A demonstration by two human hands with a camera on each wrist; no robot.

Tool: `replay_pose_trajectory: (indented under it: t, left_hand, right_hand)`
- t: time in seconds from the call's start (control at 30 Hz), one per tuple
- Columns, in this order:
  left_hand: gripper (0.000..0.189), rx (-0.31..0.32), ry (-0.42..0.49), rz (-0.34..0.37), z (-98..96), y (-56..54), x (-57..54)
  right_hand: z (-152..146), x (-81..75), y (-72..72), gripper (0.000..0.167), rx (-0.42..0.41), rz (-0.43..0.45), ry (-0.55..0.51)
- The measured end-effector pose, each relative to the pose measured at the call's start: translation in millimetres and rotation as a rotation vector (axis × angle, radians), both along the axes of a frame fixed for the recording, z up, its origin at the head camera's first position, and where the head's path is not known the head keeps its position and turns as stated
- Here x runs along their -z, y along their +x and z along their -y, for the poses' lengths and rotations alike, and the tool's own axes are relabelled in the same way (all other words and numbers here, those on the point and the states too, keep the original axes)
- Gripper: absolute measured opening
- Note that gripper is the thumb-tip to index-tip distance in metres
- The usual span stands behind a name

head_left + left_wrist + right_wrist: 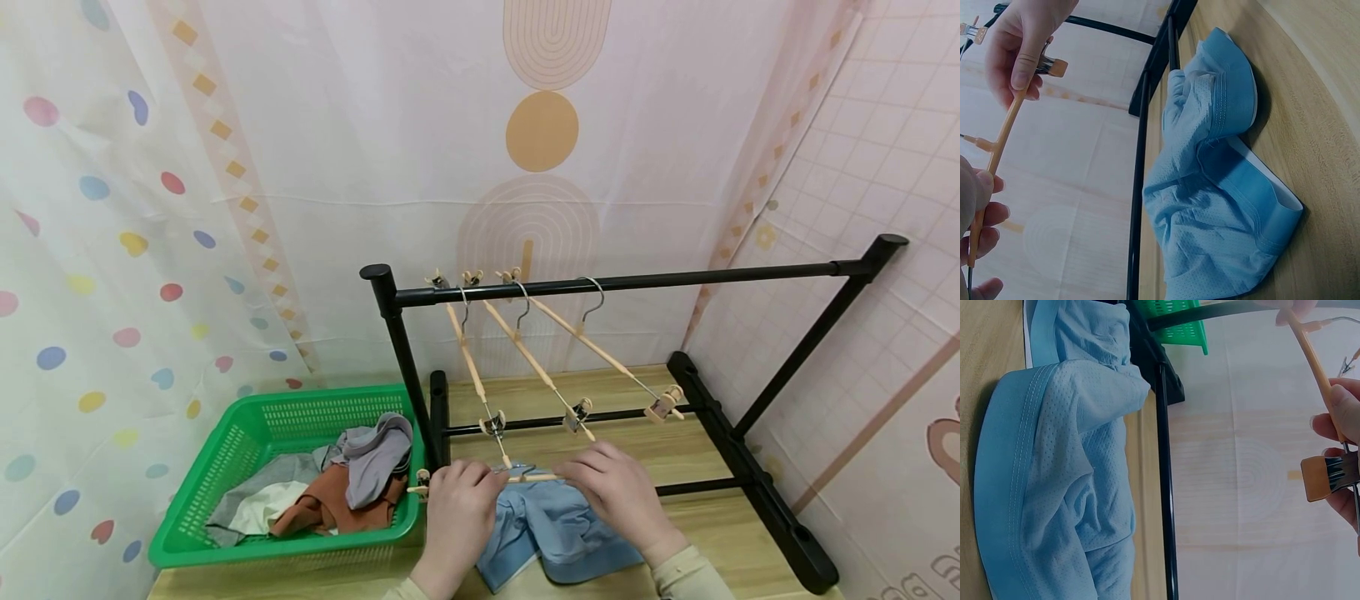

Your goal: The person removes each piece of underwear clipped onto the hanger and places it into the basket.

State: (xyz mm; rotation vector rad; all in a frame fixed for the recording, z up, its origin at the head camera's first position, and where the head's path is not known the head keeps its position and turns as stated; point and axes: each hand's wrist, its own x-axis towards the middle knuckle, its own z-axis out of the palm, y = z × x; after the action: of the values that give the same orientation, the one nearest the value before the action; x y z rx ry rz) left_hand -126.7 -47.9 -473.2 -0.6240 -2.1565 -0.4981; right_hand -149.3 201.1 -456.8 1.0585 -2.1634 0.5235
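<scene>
Both hands hold a wooden clip hanger (534,477) level above the table. My left hand (461,517) grips its bar left of the centre; in the left wrist view the thumb and fingers curl round the wood. My right hand (618,492) pinches the bar on the other side, close to a metal clip with a wooden pad (1315,478). Another clip (422,482) sticks out past my left hand. Below lies a crumpled light blue garment (1204,187) of perforated fabric with wide stitched bands, touched by neither hand. The head view hides part of it behind the hands.
A black rack (637,283) stands ahead, with three wooden clip hangers (525,354) hooked on its top rail. To the left, a green basket (285,546) holds several crumpled clothes (330,500). Wooden tabletop (712,533) lies under everything; a patterned curtain (360,125) hangs behind.
</scene>
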Motion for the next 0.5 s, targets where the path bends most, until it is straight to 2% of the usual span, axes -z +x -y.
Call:
replay_pose_trajectory:
  t: [0.2,0.5]
  left_hand:
    - [0.028,0.004,-0.002,0.001,-0.2,-0.7,1.1]
    - [0.013,-0.008,0.003,0.020,-3.5,-1.1,1.0]
  right_hand:
    - [-0.4,0.4,0.3,0.030,-0.005,0.008,-0.008]
    - [-2.3,2.2,0.3,0.030,-0.005,0.024,-0.037]
